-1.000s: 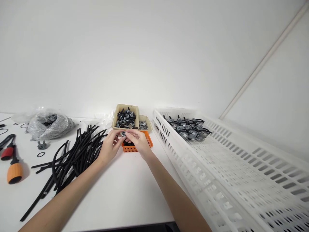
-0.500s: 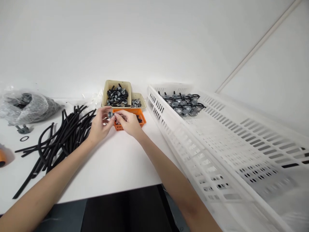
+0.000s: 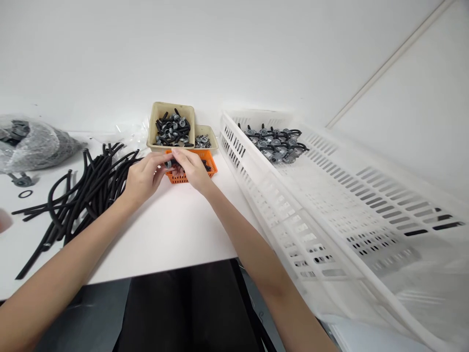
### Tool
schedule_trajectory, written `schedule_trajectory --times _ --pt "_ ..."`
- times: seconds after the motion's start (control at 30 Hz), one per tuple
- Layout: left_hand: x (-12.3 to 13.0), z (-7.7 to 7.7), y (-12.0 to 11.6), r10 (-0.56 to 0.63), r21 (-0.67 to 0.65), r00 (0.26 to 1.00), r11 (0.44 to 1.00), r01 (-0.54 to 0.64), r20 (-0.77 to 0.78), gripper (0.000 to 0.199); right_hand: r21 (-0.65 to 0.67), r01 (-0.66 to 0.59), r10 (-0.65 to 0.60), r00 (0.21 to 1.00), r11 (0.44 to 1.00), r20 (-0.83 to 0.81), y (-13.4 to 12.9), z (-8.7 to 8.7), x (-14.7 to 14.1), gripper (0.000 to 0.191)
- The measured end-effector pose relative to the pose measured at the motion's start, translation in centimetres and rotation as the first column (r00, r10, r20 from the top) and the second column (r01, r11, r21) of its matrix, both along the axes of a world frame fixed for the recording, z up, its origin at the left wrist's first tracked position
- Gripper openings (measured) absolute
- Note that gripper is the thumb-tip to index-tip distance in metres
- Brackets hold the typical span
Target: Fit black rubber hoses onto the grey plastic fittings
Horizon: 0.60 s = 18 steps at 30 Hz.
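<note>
A small grey-and-black fitting (image 3: 169, 164), with a round grey ring end, sits between my two hands above the orange basket (image 3: 179, 179). My left hand (image 3: 143, 175) is closed around its left side, thumb and fingers curled. From the right, my right hand (image 3: 195, 169) grips the dark part, its fingers meeting those of the left; they hide much of the piece. Behind the hands stands a cream bin (image 3: 193, 124) of similar grey-and-black fittings. Beside it, a smaller cream tray (image 3: 214, 142) holds small metallic-looking rings.
Black hoses (image 3: 93, 188) lie in a heap on the white table (image 3: 161, 234). Farther left are a plastic bag (image 3: 60, 149) of grey parts, a loose grey part (image 3: 22, 180) and a black ring (image 3: 25, 194). A large white crate (image 3: 264, 186) holds rows of assembled parts (image 3: 274, 144).
The view has shifted, so the scene sits higher in the picture. My fingers have drawn closer together around the fitting, covering more of it.
</note>
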State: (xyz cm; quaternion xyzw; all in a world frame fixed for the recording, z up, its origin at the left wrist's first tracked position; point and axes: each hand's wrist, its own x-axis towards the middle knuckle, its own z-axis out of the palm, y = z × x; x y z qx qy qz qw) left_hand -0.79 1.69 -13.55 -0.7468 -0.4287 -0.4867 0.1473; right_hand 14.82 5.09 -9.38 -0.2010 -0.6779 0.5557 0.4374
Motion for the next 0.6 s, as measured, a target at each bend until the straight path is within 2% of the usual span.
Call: schedule_trajectory --times 0.17,0.27,0.37,0.6 --pt "0.4 -0.3 -0.1 0.003 -0.015 1.0 1.0 -0.004 -0.019 0.026 -0.108 -0.047 0.056 0.995 0.993 0.079 0.2 -0.2 -0.1 0.045" --pt "0.1 0.1 -0.2 0.047 -0.032 0.998 0.998 -0.049 -0.049 0.025 -0.176 -0.117 0.12 0.993 0.977 0.009 0.1 -0.7 -0.6 0.046" --pt "-0.4 0.6 -0.2 0.093 0.006 0.994 0.996 -0.093 -0.061 0.026 -0.237 -0.188 0.175 0.982 0.953 -0.076 -0.4 -0.8 -1.2 0.043" --pt "0.6 1.0 -0.5 0.084 0.061 0.99 0.994 -0.091 0.114 0.034 -0.329 -0.23 0.17 0.965 0.916 -0.2 -1.7 -0.9 -2.4 0.038"
